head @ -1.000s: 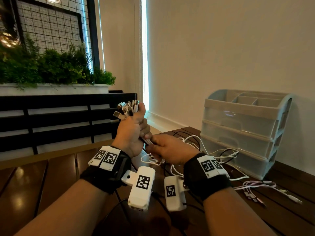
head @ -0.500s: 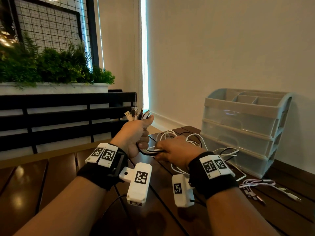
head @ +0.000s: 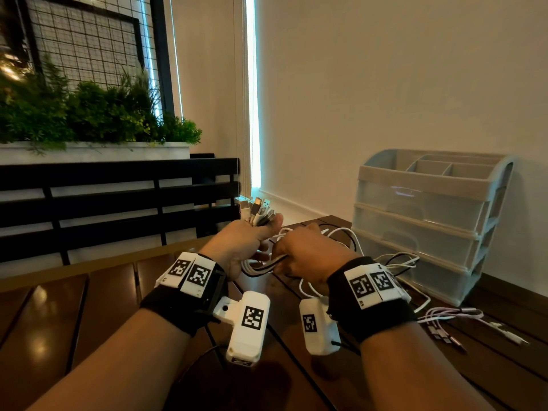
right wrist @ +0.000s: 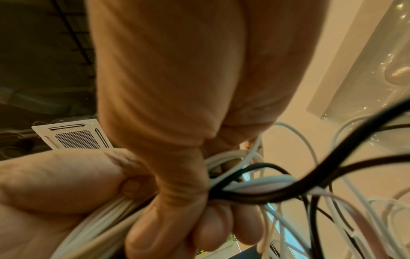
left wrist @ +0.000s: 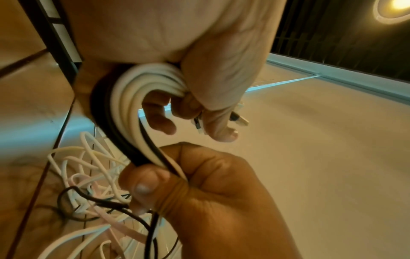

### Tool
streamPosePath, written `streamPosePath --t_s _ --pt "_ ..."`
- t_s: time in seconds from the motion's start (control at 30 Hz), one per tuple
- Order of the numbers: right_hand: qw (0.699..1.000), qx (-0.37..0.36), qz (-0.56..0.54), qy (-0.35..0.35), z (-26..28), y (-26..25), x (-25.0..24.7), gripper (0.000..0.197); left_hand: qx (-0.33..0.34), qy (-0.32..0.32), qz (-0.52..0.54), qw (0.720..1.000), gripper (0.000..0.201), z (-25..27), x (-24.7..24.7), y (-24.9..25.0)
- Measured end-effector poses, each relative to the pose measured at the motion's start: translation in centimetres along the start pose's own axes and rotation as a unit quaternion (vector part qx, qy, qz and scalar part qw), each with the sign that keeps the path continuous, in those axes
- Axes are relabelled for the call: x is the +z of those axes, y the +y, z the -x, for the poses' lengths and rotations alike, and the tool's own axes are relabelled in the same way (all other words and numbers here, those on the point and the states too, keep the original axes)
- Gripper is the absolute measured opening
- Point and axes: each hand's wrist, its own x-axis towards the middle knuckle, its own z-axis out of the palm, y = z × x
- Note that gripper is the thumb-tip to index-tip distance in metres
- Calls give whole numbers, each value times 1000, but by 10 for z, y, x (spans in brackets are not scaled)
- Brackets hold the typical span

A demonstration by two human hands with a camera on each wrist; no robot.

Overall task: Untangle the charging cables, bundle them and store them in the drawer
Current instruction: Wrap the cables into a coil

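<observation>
Both hands clutch the charging cables [head: 261, 264] above a dark wooden table [head: 89, 315]: left hand [head: 240, 244] fisted below the plugs, right hand [head: 305, 256] gripping the strands. Drawer unit [head: 427, 221] stands closed against the beige wall, planter [head: 92, 149] behind.

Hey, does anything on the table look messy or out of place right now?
Yes: a loose cable lies apart on the table beside the drawer unit, outside the bundle of cables that the left hand and right hand grip.
</observation>
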Motion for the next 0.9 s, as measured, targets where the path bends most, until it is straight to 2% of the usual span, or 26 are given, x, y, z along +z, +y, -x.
streamPosePath --t_s 0.17,0.2,0.3,0.37,0.47,0.57,0.67,0.8,0.9 --pt "1000 1 -20 -11 2 0 -2 24 -25 -54 25 998 35 11 5 -1" --pt "1000 1 -22 -12 1 1 -1 21 -31 -58 23 998 40 12 5 -1" --pt "999 2 -36 -12 -1 2 0 11 -59 -82 8 995 72 12 3 -2" --pt "999 1 -36 -15 -2 3 1 15 -69 -104 -4 992 75 13 2 -4" --pt "998 15 -56 -12 -4 6 5 10 -61 -135 -8 989 78 15 0 -6" --pt "993 32 -115 10 -4 8 5 16 -19 -172 -11 985 57 17 0 -9" --pt "996 -14 -87 -2 -3 7 2 18 -21 -194 -2 981 29 19 0 -9" --pt "990 -39 -135 6 -1 8 1 23 -41 -207 -5 977 27 17 -7 -5" --pt "990 -46 -134 0 -1 7 2 32 -34 -188 -34 981 28 17 -13 0"
